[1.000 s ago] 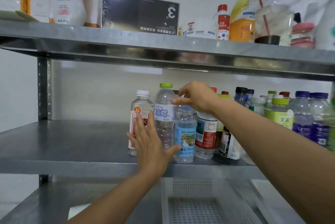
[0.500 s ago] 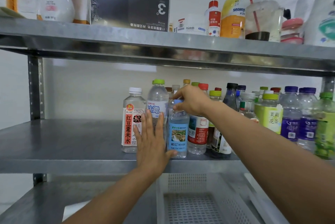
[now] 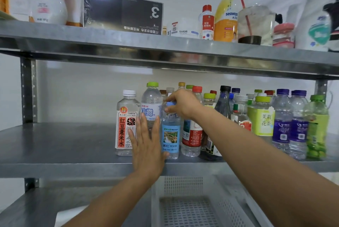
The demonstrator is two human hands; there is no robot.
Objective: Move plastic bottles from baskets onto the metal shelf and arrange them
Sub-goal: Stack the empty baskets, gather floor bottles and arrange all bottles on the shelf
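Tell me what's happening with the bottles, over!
Right grip pinching the blue-label bottle at its cap, upright on the metal shelf. Left grip open, flat in front of the green-capped bottle. Red-label bottle close on its right.

Lower half of green-cap btl (image 3: 151, 102) behind L hand (image 3: 146, 149); basket (image 3: 183, 184) partly off-frame.

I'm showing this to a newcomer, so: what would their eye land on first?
The right hand pinching the cap of the blue-label bottle at the front of the middle shelf, the left hand flat beside it. Then the crowd of bottles to their right, and the black box on the top shelf.
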